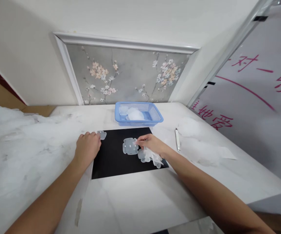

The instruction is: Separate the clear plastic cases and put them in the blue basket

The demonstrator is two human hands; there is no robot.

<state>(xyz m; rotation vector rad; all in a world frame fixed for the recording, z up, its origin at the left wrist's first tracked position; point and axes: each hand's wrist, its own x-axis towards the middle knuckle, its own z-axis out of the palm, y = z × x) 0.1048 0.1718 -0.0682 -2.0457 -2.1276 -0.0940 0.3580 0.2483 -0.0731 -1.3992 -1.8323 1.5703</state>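
A black mat (113, 162) lies on the white marble table (135, 201). My left hand (87, 148) rests at the mat's left edge, fingers curled on a small translucent plastic piece (102, 134). My right hand (150, 143) pinches the right edge of a square translucent plastic piece (130, 146) lying on the mat. Under the right hand sits a small heap of several similar clear pieces (150, 157).
A blue plastic basket (155, 113) with white stuff inside stands behind the mat. White fluffy material (16, 130) covers the table's left side, and more of this material (196, 143) lies right. A white pen-like stick (177, 139) lies right of the mat. A whiteboard (252, 97) stands at right.
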